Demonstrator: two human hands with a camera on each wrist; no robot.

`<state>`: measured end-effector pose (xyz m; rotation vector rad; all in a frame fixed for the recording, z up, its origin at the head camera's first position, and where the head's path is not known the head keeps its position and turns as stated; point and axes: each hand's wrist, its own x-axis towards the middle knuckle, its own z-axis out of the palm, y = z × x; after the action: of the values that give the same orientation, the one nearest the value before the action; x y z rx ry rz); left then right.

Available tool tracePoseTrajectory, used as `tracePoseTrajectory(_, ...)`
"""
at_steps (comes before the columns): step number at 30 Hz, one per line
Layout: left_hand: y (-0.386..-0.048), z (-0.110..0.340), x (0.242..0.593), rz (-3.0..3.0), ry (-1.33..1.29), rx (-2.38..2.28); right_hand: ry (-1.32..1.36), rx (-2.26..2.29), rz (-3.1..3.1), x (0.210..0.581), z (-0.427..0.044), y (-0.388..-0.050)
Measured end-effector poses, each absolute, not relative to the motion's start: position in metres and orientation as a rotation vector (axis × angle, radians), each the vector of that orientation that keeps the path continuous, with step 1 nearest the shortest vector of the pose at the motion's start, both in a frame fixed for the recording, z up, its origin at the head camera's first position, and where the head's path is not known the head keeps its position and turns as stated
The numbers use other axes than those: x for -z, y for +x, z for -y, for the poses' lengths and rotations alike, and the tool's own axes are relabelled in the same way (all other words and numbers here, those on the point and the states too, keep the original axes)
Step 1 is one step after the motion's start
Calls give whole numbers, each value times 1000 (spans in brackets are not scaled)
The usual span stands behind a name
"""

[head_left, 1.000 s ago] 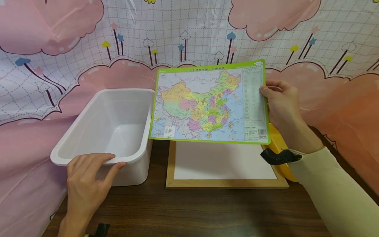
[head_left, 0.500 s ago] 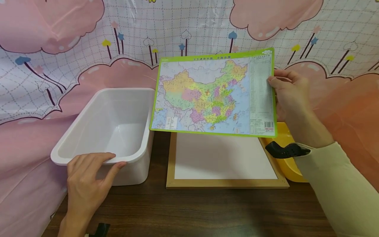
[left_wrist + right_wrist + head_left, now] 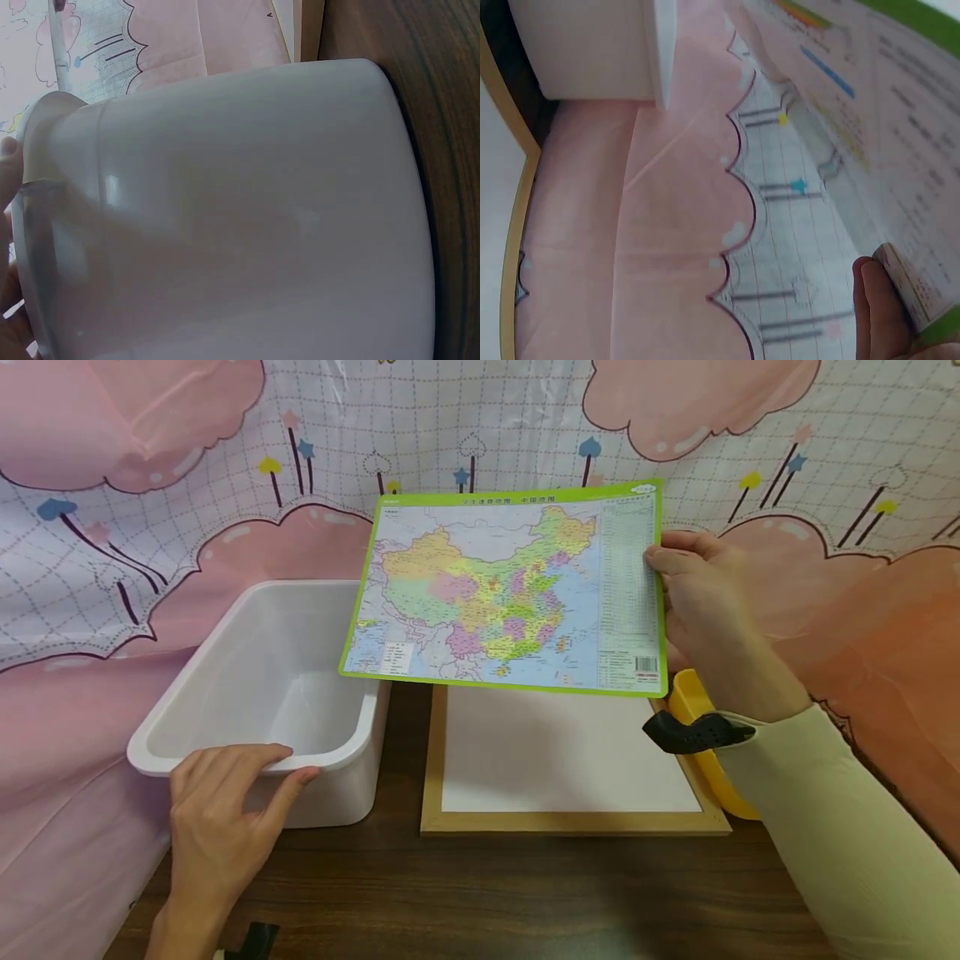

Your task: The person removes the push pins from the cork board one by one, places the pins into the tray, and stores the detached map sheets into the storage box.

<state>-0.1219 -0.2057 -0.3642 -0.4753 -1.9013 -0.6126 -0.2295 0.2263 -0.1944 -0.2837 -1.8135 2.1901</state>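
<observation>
A flat map sheet (image 3: 480, 593) with a green border hangs in the air, its printed side toward me. My right hand (image 3: 705, 593) pinches its right edge between thumb and fingers; the fingertips behind it are hidden in the head view. In the right wrist view the back of the map (image 3: 907, 127) shows, with fingers against it. My left hand (image 3: 225, 818) grips the front rim of a white plastic tub (image 3: 161, 710), thumb outside and fingers over the rim. The map's lower left corner overlaps the tub's right rim in the head view.
A wood-framed whiteboard (image 3: 570, 768) lies on the dark wooden table (image 3: 480, 893), partly behind the map. To its right a yellow container (image 3: 723, 785) is half hidden by the right arm. A patterned cloth (image 3: 495, 427) covers the wall behind.
My right hand has raised the map, first slightly rightward, then back left so that its left end now overlaps the tub. The left hand has stayed on the tub rim.
</observation>
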Motion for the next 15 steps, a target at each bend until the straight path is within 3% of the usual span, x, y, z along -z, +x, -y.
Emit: tracePoseTrajectory(15, -122, 204, 362, 1880, -481, 633, -137, -2272, 1826, 193, -144, -237)
